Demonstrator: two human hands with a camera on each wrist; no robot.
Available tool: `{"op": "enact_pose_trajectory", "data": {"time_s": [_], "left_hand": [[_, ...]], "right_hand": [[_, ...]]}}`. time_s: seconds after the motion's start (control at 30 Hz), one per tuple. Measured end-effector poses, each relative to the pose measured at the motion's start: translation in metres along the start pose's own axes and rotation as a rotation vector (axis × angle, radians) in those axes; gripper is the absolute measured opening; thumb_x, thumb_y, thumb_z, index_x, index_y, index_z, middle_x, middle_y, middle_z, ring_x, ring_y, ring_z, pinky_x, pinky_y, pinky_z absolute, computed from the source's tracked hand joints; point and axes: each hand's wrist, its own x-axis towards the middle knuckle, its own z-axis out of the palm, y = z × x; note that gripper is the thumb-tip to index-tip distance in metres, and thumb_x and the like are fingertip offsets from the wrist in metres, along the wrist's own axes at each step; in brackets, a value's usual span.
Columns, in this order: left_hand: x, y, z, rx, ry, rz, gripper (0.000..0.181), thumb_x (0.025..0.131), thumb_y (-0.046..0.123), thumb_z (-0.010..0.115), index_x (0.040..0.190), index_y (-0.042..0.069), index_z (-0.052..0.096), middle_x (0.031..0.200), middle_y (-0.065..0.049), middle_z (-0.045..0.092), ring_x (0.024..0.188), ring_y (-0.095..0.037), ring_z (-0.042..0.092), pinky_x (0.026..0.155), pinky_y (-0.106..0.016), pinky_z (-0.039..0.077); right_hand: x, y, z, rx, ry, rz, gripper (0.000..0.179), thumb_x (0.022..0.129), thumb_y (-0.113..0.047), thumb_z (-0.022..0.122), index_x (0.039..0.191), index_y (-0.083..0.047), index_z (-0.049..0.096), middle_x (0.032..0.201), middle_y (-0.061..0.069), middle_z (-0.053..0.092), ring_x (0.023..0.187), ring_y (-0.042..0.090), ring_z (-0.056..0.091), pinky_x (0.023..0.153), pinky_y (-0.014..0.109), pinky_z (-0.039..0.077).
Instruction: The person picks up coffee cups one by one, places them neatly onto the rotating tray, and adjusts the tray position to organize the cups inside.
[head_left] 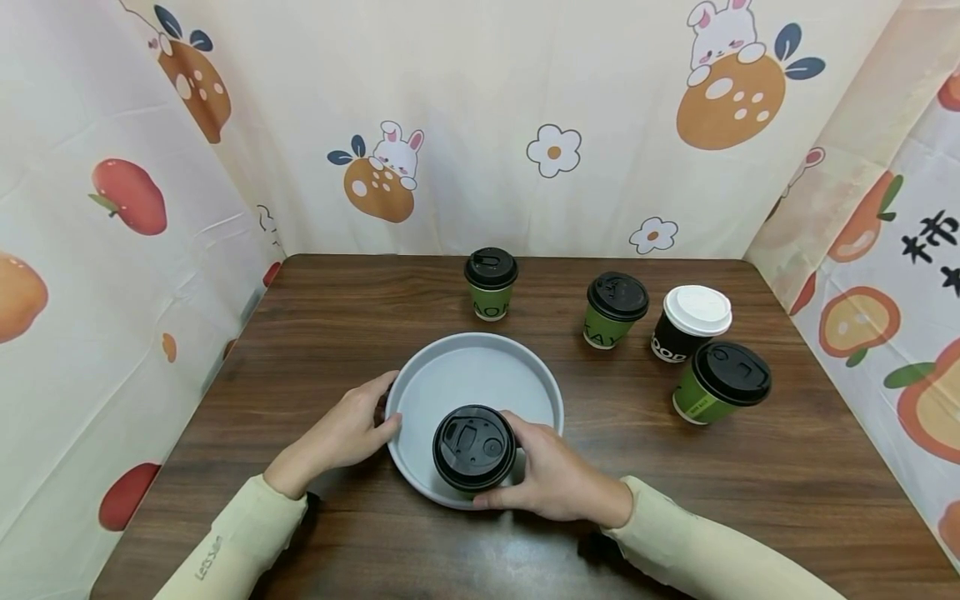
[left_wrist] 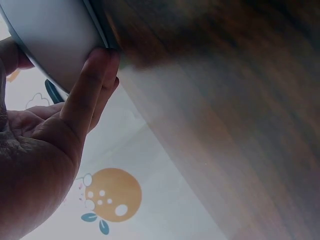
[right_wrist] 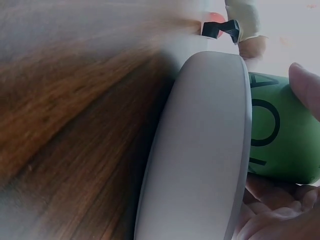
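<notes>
A round light-grey tray (head_left: 472, 367) lies on the wooden table. At its left rim is my left hand (head_left: 348, 429), thumb over the edge and fingers along the outside; the left wrist view shows those fingers (left_wrist: 82, 95) against the tray's wall (left_wrist: 55, 40). My right hand (head_left: 551, 471) grips a green paper cup with a black lid (head_left: 474, 447) at the tray's near side, thumb and fingers on opposite sides. In the right wrist view the cup's green side (right_wrist: 285, 130) with dark letters shows just beyond the tray's wall (right_wrist: 200, 145).
Behind the tray stands a green cup with a black lid (head_left: 491, 283). To the right are another green cup (head_left: 617, 308), a black cup with a white lid (head_left: 692, 321) and a green, black-lidded cup (head_left: 720, 382). Printed curtains (head_left: 480, 67) border the table (head_left: 337, 308).
</notes>
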Motion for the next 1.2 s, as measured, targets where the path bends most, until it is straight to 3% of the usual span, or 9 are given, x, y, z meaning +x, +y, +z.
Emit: {"op": "enact_pose_trajectory", "data": {"time_s": [1.2], "left_hand": [[0.0010,0.0005,-0.0012,-0.001,-0.007,-0.009,0.059,0.093,0.007,0.064,0.147,-0.002,0.044,0.120,-0.013,0.064,0.090,-0.012,0.063,0.074,-0.029,0.055]], "right_hand": [[0.0006,0.0043,0.0018,-0.016,-0.006,0.004,0.089,0.066,-0.048,0.094,0.142,-0.039,0.047,0.132,-0.021,0.059,0.121,0.008,0.058,0.103,0.039,0.046]]}}
